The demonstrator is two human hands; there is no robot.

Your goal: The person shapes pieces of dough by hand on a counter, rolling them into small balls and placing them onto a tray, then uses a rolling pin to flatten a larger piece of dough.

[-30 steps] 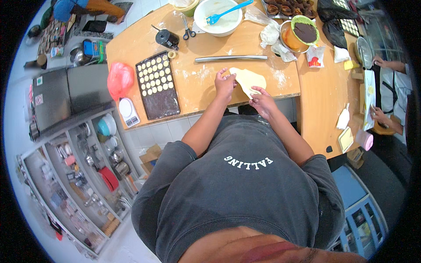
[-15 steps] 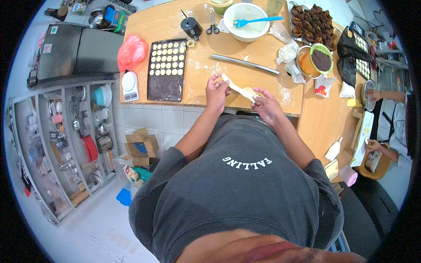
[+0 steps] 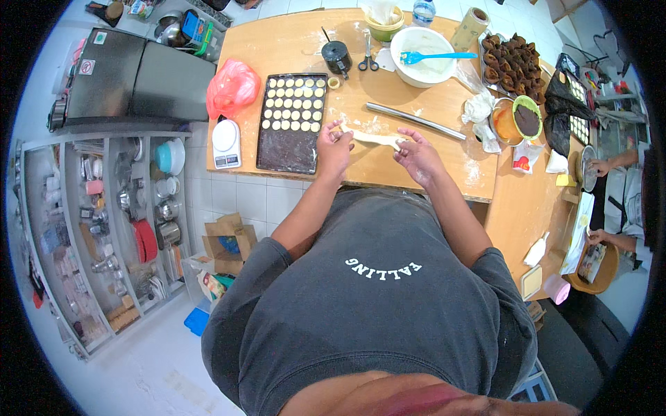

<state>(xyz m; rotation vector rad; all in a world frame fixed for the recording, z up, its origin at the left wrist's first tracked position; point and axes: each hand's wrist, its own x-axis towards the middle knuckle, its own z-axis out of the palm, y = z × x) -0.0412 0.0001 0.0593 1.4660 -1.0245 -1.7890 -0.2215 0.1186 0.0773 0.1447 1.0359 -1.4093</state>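
Note:
A pale strip of dough (image 3: 375, 139) stretches between my two hands above the table's near edge. My left hand (image 3: 335, 150) pinches its left end, thumb against fingers. At the other end, my right hand (image 3: 418, 158) grips the strip with fingertips and thumb. Just left of my hands lies a dark baking tray (image 3: 286, 154) with rows of small round dough pieces on its far part; its near part is bare and floury. Beyond the strip a metal rod (image 3: 416, 120) rests aslant on the table, and a small ring-shaped cutter (image 3: 334, 83) sits by the tray's far right corner.
White bowl (image 3: 424, 76) with a blue spatula (image 3: 438, 57), black pot (image 3: 337, 57) and scissors (image 3: 368, 59) stand farther back. Left are a kitchen scale (image 3: 225, 144) and a red plastic bag (image 3: 234, 90). Brown cups (image 3: 513, 69) fill a tray at right; another person's hands (image 3: 598, 167) work there.
The dough strip has been drawn out longer and straighter, and my hands are farther apart. My view has shifted, so the table's things appear farther right and slightly lower.

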